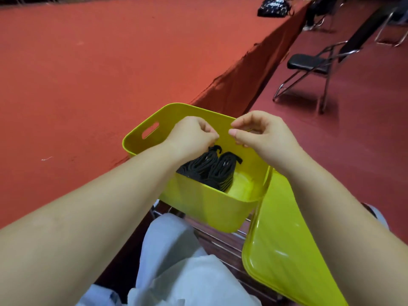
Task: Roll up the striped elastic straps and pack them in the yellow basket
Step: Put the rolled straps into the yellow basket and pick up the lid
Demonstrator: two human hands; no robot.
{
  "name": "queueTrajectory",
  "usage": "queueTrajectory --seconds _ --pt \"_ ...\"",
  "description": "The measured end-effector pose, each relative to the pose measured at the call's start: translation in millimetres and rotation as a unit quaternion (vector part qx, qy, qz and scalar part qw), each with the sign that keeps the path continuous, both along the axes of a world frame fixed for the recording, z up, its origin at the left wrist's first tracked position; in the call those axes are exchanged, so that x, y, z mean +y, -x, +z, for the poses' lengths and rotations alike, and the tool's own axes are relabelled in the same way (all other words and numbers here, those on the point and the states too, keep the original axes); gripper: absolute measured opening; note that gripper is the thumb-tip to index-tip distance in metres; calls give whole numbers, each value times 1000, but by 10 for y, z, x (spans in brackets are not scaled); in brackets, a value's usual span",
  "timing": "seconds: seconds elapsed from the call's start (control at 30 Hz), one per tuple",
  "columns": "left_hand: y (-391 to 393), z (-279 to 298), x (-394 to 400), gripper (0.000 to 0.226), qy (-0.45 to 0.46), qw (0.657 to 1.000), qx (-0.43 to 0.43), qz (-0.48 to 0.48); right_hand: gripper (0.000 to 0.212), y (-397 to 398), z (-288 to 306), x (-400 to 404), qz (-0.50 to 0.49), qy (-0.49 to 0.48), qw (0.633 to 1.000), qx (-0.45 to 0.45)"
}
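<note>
I see both hands over the yellow basket (205, 202), which sits at the edge of the red tabletop (77, 74) above my lap. My left hand (194, 134) has its fingers curled in tight just above the dark straps; it may be pinching a strap end, but the grip is hidden, so I cannot tell whether it holds anything. My right hand (262, 133) has thumb and forefinger drawn together in a narrow pinch, and I can't make out anything between them.

The straps (212, 167) lie inside the basket, toward its left side. They look black from here; I cannot pick out stripes. There seem to be two bundles side by side, each long and narrow, their long axes running from the near wall up and away toward the far wall, with loose curled ends pointing at my hands. The right part of the basket floor is bare yellow.

I judge the packing well under way: two bundles are in, and no loose straps show on the tabletop or my lap. What's left may be only tucking the ends, though more straps could lie out of view. A second yellow tub (284, 250) leans just beside the basket on the right
</note>
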State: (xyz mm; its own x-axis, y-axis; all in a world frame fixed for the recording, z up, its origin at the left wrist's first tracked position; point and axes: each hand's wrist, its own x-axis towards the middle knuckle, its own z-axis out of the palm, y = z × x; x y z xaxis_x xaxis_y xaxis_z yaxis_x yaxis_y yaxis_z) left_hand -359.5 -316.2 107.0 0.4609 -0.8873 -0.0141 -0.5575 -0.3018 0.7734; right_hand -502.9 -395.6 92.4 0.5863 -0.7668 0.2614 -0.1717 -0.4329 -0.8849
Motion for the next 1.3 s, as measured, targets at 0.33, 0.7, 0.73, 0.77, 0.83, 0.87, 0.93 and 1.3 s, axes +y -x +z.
queueTrajectory --seconds 0.33,0.7,0.73,0.77,0.83,0.87,0.93,1.3 --pt "839 -337 668 11 -5 986 151 -72 17 782 -710 390 -273 -70 946 -162" --pt "1232 -1807 597 8 -274 890 362 39 72 1316 -2038 387 -253 -67 858 442" --pt "1303 -1871 577 10 -282 880 379 36 74 1315 -2084 410 -251 -59 853 455" --pt "1366 -1933 557 15 -284 871 399 41 74 1311 -2112 431 -252 -49 851 458" --pt "1450 -1987 513 18 -266 859 433 61 73 1298 -2131 456 -260 -37 852 453" --pt "1478 -1970 497 17 -251 860 440 66 72 1300 -2125 459 -268 -36 854 445" --pt "1519 -1889 453 15 -214 878 424 56 71 1312 -2076 432 -286 -36 863 414" --pt "1745 -713 397 31 37 907 404 -108 65 1334 -1005 100 -296 -38 946 130"
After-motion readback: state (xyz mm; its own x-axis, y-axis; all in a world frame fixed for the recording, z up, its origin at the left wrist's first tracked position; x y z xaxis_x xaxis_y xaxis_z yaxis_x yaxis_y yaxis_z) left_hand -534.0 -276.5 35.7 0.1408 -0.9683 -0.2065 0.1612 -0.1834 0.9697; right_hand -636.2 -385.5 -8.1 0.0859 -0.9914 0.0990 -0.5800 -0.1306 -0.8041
